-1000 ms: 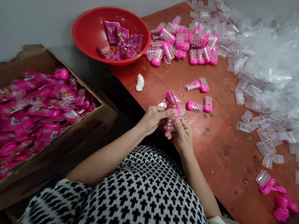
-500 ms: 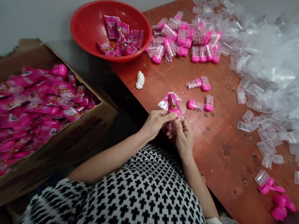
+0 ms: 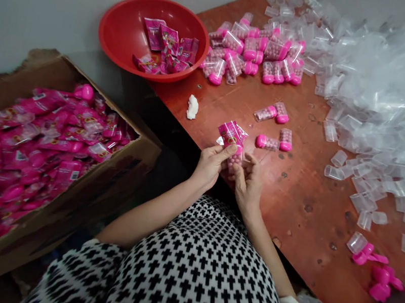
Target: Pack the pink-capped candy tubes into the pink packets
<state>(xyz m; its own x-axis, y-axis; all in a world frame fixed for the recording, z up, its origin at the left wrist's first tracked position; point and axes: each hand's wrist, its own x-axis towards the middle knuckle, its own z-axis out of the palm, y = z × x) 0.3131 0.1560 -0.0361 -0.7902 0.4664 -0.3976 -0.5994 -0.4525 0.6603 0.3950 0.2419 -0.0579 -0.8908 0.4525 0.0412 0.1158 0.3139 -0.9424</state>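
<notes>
At the table's near edge, my left hand is closed on a printed pink wrapper, its thumb pressed over the front. Just below the wrapper shows a clear tube of pink beads, pinched at its lower end by my right hand. Wrapper and tube meet under my left thumb; whether the tube's top is inside the wrapper I cannot tell. Several more pink-capped bead tubes lie on the table beyond my right hand.
On the left stands a cardboard box full of pink packs. A red bowl with several wrappers sits behind it. Filled tubes are piled at the back of the brown table. Clear empty tubes heap up on the right; pink pieces lie nearer.
The wrapper has turned and now shows more of its flat printed front. More of the bead tube is visible below it, and my right fingers have shifted lower on the tube.
</notes>
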